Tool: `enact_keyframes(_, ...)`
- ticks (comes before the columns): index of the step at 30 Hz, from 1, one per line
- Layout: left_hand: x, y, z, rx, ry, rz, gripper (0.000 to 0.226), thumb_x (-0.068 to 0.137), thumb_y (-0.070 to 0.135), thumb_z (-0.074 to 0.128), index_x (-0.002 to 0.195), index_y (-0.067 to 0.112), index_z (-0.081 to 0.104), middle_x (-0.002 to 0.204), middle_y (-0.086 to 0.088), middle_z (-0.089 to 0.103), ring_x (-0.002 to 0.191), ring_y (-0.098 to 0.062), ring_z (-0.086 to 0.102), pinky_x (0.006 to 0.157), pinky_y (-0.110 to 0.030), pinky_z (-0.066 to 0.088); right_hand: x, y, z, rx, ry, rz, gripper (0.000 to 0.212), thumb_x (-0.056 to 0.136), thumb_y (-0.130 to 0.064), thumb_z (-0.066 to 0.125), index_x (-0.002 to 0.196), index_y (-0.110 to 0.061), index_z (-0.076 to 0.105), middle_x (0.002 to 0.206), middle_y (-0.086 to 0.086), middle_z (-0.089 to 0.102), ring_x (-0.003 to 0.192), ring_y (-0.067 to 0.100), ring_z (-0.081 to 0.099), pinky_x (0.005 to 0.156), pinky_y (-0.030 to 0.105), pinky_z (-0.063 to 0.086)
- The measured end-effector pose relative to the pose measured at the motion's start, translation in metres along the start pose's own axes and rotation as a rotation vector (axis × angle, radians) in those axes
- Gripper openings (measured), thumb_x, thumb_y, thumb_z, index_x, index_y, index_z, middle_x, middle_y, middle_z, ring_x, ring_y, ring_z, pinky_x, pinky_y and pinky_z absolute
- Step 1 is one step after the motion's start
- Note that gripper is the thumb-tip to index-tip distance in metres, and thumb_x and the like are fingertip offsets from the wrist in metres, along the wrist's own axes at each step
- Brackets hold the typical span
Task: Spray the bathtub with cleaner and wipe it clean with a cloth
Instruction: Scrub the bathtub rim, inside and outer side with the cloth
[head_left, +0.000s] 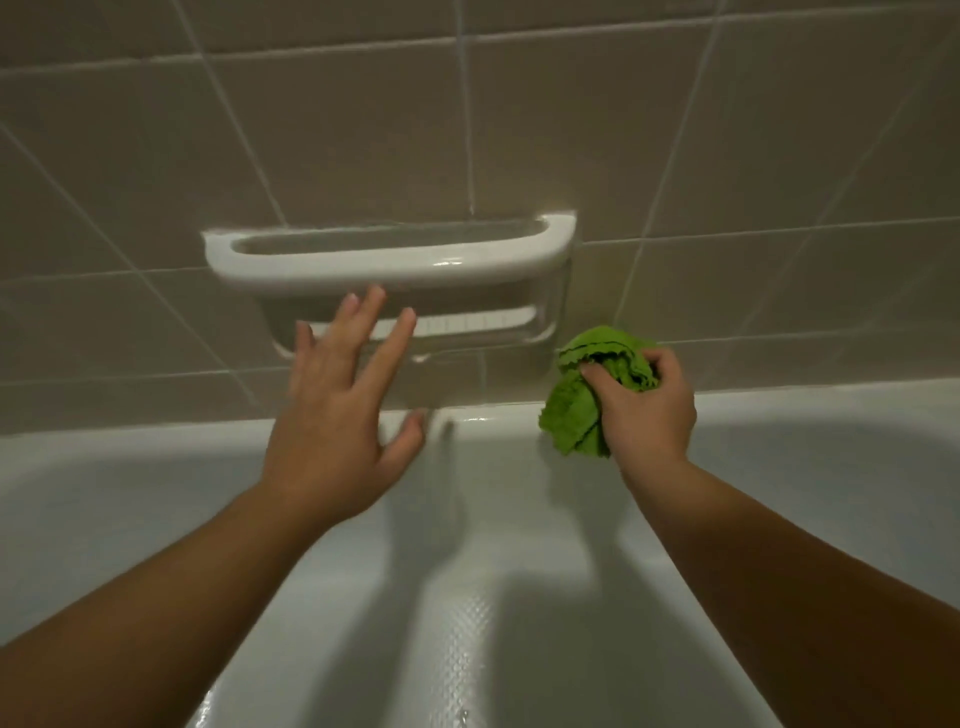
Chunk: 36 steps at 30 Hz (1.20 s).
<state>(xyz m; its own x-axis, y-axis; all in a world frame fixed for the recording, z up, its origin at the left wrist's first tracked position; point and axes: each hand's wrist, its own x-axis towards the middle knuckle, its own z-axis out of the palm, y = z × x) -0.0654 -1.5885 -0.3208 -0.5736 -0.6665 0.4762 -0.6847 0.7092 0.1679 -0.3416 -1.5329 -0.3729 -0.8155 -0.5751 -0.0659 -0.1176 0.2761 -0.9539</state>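
The white bathtub (493, 597) fills the lower view, its far rim running under the tiled wall (727, 156), a few wet beads glinting on the textured floor. Up at that rim, the green cloth (587, 400) is bunched in the right hand (647, 410), fingers curled tight round the wad, its loose end hanging down against the tub's back wall. The left hand (337, 405) is spread wide, fingers straight, holding nothing, hovering in front of the recessed ceramic soap dish (389, 254) with its grab bar; whether the fingertips touch the wall, I can't tell. No spray bottle in sight.

The risk here, as I read it: both arms are stretched far over a damp tub. If that open palm braces on slick tile, it could slide. And a cloth balled this tightly would likely wipe only a narrow strip, leaving cleaner streaked along the rim.
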Motion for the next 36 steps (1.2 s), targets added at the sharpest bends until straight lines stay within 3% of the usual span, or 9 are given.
enact_keyframes(3,-0.023,0.001,0.034,-0.038,-0.148,-0.065,0.077,0.091,0.045,0.055,0.159,0.015,0.034,0.166,-0.005,0.03,0.156,-0.023,0.023,0.126,-0.056,0.017,0.005,0.021,0.008,-0.181,-0.103,-0.076,0.036,0.075,-0.04,0.088,0.098,-0.032,0.061,0.113,0.005,0.061,0.09,0.017,0.06,0.08,0.027,0.043)
enact_keyframes(5,-0.031,-0.002,0.057,-0.073,-0.245,-0.141,0.069,0.091,0.048,0.054,0.151,0.017,0.046,0.153,-0.002,0.048,0.144,-0.022,0.041,0.12,-0.051,0.034,0.005,0.033,0.018,-0.25,-0.161,-0.125,0.033,0.08,-0.035,0.086,0.101,-0.032,0.06,0.116,0.002,0.05,0.08,0.007,0.052,0.08,0.023,0.04)
enact_keyframes(7,-0.034,-0.003,0.078,-0.054,-0.349,-0.217,0.063,0.091,0.047,0.059,0.146,0.017,0.052,0.143,-0.001,0.056,0.133,-0.023,0.048,0.114,-0.042,0.041,0.001,0.044,0.032,-0.303,-0.173,-0.18,0.034,0.082,-0.033,0.085,0.105,-0.03,0.06,0.117,0.0,0.04,0.08,0.01,0.052,0.085,0.027,0.046)
enact_keyframes(10,-0.031,-0.006,0.103,0.052,-0.509,-0.353,0.074,0.09,0.047,0.065,0.151,0.012,0.043,0.147,-0.008,0.048,0.133,-0.029,0.046,0.115,-0.042,0.036,-0.01,0.064,0.062,-0.373,-0.189,-0.259,0.039,0.082,-0.038,0.084,0.111,-0.034,0.059,0.12,-0.002,0.032,0.099,0.03,0.058,0.097,0.042,0.053)
enact_keyframes(16,-0.025,-0.026,0.134,0.162,-0.722,-0.349,0.087,0.094,0.047,0.06,0.162,0.015,0.016,0.169,-0.006,0.017,0.153,-0.026,0.024,0.126,-0.053,0.012,-0.031,0.093,0.097,-0.613,-0.421,-0.437,0.045,0.087,-0.018,0.067,0.131,-0.029,0.062,0.135,0.011,0.036,0.117,0.036,0.047,0.107,0.044,0.046)
enact_keyframes(20,-0.024,-0.024,0.141,0.16,-0.712,-0.333,0.083,0.096,0.043,0.058,0.163,0.016,0.017,0.169,-0.004,0.017,0.152,-0.026,0.028,0.127,-0.048,0.012,-0.008,0.099,0.071,-0.671,-0.448,-0.448,0.053,0.088,-0.018,0.064,0.138,-0.034,0.06,0.137,0.007,0.036,0.119,0.031,0.05,0.1,0.042,0.052)
enact_keyframes(27,-0.027,-0.011,0.149,0.142,-0.705,-0.307,0.085,0.096,0.044,0.058,0.164,0.02,0.012,0.17,-0.006,0.012,0.155,-0.025,0.02,0.127,-0.049,0.008,0.036,0.129,0.004,-0.563,-0.14,-0.245,0.055,0.085,-0.023,0.073,0.139,-0.023,0.06,0.126,0.008,0.037,0.106,0.033,0.056,0.107,0.047,0.049)
enact_keyframes(31,-0.028,-0.017,0.144,0.133,-0.714,-0.309,0.084,0.097,0.044,0.057,0.164,0.02,0.012,0.17,-0.006,0.012,0.155,-0.025,0.019,0.126,-0.051,0.008,0.023,0.123,0.018,-0.478,-0.119,-0.194,0.062,0.08,-0.037,0.085,0.135,-0.026,0.058,0.123,0.0,0.029,0.107,0.031,0.054,0.108,0.04,0.048)
enact_keyframes(36,-0.04,-0.049,0.127,0.102,-0.7,-0.407,0.08,0.097,0.043,0.058,0.163,0.021,0.018,0.169,-0.005,0.016,0.153,-0.027,0.026,0.126,-0.054,0.006,-0.018,0.112,0.082,-0.555,-0.226,-0.306,0.055,0.085,-0.019,0.076,0.136,-0.03,0.056,0.124,0.003,0.031,0.11,0.031,0.049,0.103,0.044,0.051)
